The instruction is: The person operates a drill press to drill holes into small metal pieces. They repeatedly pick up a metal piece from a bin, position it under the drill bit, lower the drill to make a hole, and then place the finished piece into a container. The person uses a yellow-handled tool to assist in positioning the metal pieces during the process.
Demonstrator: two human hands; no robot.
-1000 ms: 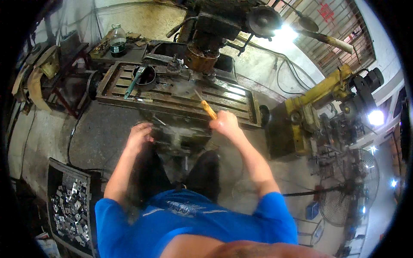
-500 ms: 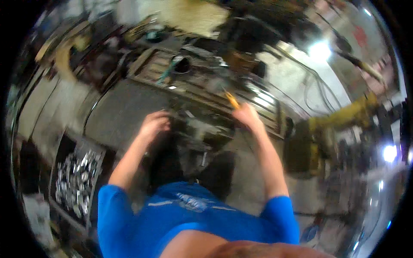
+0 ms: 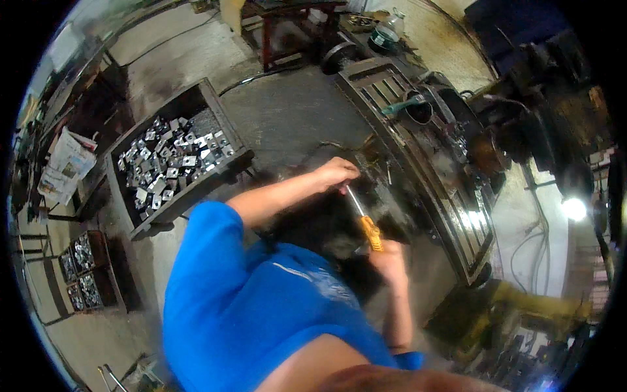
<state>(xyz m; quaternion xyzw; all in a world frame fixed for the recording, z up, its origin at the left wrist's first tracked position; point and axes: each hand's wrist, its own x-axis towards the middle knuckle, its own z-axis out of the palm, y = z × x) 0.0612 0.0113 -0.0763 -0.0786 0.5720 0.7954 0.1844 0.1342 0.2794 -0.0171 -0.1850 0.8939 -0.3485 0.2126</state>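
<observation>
Tool (image 3: 371, 232) moved clear of table (image 3: 441, 196) — right hand (image 3: 390, 261) clamped round its handle; left hand (image 3: 337, 174) at its tip, grip indeterminable. Work now centres between the hands.

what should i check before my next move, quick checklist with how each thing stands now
1. Yellow-handled tool gripped by its handle in the right hand: ok.
2. Left hand away from the tool's far end: not ok, its fingers appear right at it.
3. Left hand free of any small part: cannot tell, the fingers hide it.
4. Metal pieces inside the large tray: ok.
5. Dark pot resting on the slotted machine table: ok.
</observation>
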